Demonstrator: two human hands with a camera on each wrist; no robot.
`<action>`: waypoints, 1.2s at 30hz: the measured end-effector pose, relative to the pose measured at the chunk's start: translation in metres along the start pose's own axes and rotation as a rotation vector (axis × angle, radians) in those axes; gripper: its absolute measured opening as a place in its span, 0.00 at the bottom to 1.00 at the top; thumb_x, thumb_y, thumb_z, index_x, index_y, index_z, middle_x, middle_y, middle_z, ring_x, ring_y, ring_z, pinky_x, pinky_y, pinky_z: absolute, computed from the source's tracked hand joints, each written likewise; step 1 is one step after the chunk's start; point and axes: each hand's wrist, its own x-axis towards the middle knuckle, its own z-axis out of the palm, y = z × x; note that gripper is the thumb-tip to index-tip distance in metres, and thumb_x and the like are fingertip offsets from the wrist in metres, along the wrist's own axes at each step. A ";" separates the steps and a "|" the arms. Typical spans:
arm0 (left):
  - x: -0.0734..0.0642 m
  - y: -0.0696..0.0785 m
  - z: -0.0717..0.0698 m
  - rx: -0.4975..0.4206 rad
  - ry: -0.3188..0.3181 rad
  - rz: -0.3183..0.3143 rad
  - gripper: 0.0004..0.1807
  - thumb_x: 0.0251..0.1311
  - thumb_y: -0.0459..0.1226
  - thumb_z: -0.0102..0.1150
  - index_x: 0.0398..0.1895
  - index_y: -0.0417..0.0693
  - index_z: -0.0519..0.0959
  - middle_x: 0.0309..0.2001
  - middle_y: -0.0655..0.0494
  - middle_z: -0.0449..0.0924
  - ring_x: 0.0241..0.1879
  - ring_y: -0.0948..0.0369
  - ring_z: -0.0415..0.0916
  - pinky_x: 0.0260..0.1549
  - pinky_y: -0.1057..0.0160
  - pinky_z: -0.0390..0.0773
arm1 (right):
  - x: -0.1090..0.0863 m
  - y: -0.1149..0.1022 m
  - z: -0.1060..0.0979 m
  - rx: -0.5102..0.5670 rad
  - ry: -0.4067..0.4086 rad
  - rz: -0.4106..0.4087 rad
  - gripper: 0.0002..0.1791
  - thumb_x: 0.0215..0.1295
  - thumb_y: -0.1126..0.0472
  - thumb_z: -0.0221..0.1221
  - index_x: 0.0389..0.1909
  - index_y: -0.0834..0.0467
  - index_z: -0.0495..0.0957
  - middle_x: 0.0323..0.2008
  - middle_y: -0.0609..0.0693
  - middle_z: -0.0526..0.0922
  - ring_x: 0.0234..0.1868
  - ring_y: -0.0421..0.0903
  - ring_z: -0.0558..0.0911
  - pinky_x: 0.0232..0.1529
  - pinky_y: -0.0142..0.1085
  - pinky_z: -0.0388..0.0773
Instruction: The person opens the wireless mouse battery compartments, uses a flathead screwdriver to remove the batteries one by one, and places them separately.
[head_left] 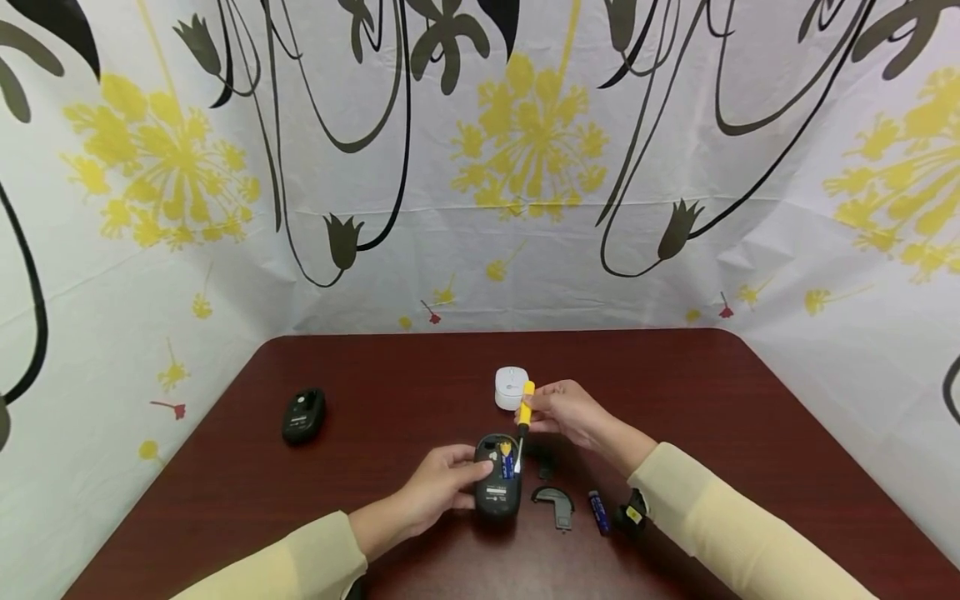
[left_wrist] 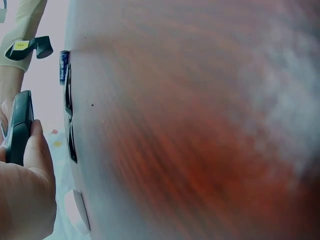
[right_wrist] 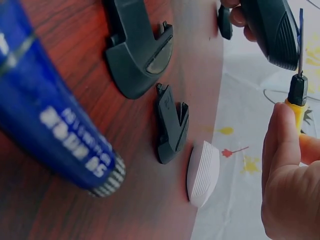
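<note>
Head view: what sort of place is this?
Probably a curtained-off tabletop workspace, perhaps for small electronics work: a dark reddish-brown table, floral-patterned sheeting behind and on both sides, and a yellow-handled screwdriver held at an opened computer mouse.

Location type: a screened tabletop workspace; the type of building cannot be determined. White, creased sheeting [head_left: 480,250] printed with yellow flower heads and grey-green tulip shapes encloses the rear and both sides of a dark reddish-brown, wood-grained counter [head_left: 405,400] with rounded far corners. Workbench use is indicated by a yellow-handled screwdriver [head_left: 527,404] with a thin metal shaft, a black oval computer mouse [head_left: 498,500] with its battery bay exposed, a detached dark curved plastic cover [head_left: 560,508] and a loose blue cylindrical battery [head_left: 598,512].
</note>
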 end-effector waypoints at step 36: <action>-0.003 0.007 0.001 -0.046 -0.016 0.025 0.21 0.65 0.35 0.59 0.54 0.25 0.72 0.45 0.40 0.81 0.44 0.52 0.81 0.42 0.51 0.82 | -0.021 -0.038 -0.047 0.089 0.003 -0.149 0.20 0.72 0.61 0.55 0.56 0.70 0.68 0.43 0.54 0.83 0.49 0.50 0.82 0.49 0.39 0.80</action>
